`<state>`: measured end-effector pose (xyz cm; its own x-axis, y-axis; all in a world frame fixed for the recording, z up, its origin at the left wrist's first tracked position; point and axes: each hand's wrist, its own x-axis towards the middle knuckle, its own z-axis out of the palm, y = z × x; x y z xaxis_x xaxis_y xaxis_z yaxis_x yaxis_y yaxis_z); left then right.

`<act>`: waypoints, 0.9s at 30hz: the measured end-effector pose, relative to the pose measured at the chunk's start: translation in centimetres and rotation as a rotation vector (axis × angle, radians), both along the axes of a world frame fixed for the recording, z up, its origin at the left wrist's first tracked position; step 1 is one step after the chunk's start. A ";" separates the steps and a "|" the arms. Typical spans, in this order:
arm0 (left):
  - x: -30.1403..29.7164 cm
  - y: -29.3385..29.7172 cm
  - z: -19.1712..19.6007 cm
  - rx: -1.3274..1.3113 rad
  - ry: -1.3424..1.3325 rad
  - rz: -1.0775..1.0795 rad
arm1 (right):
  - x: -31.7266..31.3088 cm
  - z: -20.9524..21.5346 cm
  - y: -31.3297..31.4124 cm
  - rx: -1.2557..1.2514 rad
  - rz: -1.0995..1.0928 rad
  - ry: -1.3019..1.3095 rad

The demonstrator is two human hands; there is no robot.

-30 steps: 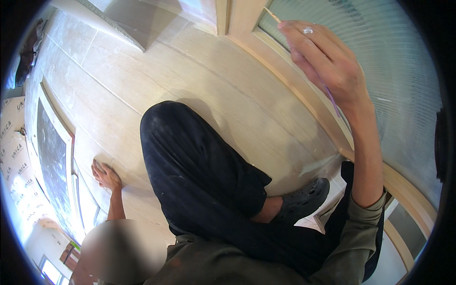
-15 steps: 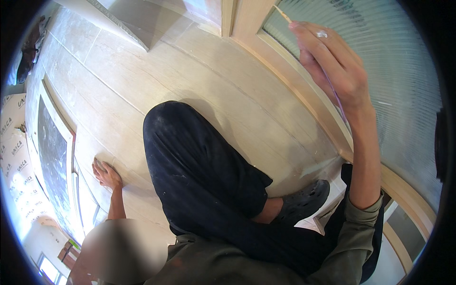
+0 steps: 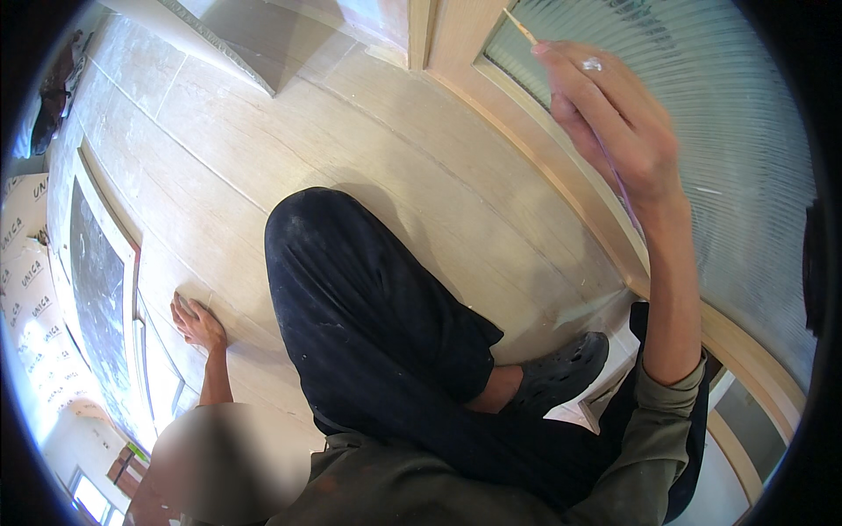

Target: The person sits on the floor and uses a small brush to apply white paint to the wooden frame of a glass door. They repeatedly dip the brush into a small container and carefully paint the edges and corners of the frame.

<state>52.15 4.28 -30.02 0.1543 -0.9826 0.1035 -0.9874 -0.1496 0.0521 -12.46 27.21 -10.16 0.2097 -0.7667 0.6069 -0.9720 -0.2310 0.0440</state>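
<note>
My right hand [image 3: 618, 123] is closed around a thin paintbrush [image 3: 520, 26]. Its pale, pointed tip sticks out past my fingertips, and its slim purple handle runs back below the palm. The tip is over the corner where a light wooden frame [image 3: 561, 171] borders a ribbed glass pane [image 3: 732, 184]; whether it touches cannot be told. A white smear marks a knuckle of this hand. Off to the left, my left hand [image 3: 199, 324] rests on the tiled floor [image 3: 210, 197] with its fingers apart and nothing visible in it.
My bent knee [image 3: 320, 228] and a dark clog [image 3: 561, 373] take up the middle. A framed dark panel [image 3: 98, 245] lies at the left, beside printed board [image 3: 31, 289]. A thin panel edge [image 3: 219, 44] juts in at the top. Dark items [image 3: 54, 101] lie at the far left.
My right hand and the paintbrush have shifted very slightly, the tip a touch up and left. My left hand has stayed in place on the floor.
</note>
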 end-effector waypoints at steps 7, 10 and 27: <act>-0.2 0.1 0.2 0.003 -0.001 -0.006 | 0.4 -0.2 -0.1 -0.019 -0.044 -0.029; -0.2 0.0 0.1 0.003 -0.004 -0.005 | 0.2 -0.2 0.0 -0.039 -0.045 -0.020; -0.6 0.2 0.4 -0.013 -0.030 -0.008 | 0.5 0.0 -0.2 0.051 -0.043 0.034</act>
<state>51.52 4.50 -29.63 0.1431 -0.9823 0.1204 -0.9897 -0.1412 0.0244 -11.98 27.03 -10.21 0.1951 -0.8052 0.5599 -0.9793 -0.1914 0.0660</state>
